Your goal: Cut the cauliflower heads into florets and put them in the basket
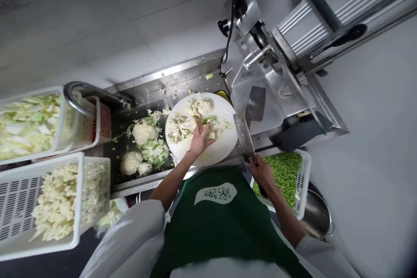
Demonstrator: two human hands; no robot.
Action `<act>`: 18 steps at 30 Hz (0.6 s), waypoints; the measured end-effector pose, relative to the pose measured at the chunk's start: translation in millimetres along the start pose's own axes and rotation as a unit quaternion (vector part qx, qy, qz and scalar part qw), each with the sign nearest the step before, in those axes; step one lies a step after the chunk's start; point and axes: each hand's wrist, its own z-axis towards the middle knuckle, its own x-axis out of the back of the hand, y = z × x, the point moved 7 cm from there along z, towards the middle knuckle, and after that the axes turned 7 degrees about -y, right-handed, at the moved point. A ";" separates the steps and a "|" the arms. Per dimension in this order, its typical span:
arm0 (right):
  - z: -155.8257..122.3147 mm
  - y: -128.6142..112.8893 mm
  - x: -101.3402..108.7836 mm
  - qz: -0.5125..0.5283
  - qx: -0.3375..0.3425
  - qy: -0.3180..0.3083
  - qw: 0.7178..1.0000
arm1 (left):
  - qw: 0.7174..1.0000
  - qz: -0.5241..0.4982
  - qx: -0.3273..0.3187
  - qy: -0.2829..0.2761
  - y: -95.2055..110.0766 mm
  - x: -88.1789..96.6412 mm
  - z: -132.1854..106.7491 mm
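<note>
A round white cutting board (219,150) rests over the sink, with cut cauliflower (180,128) on its left and upper parts. My left hand (199,140) is over the board, fingers and thumb apart, touching the small floret pieces at its middle. Beyond the fingertips lies another cauliflower chunk (204,106). My right hand (263,173) is closed round the handle of a cleaver (243,132), whose broad blade points away from me beside the board's right edge. Whole cauliflower heads (145,133) and leafy trimmings (155,153) lie in the sink, left of the board.
A white basket of florets (80,208) and a bin of chopped cabbage (58,124) stand at left, near a curved faucet (76,104). A metal slicer (270,65) occupies the right back. Chopped green vegetables fill a basket (303,182) by my right arm, near a steel pot (316,215).
</note>
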 end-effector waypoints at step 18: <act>11.9 -53.2 -18.1 -0.309 0.207 -0.207 0.905 | 0.990 -0.026 0.072 0.121 -13.1 22.3 -96.7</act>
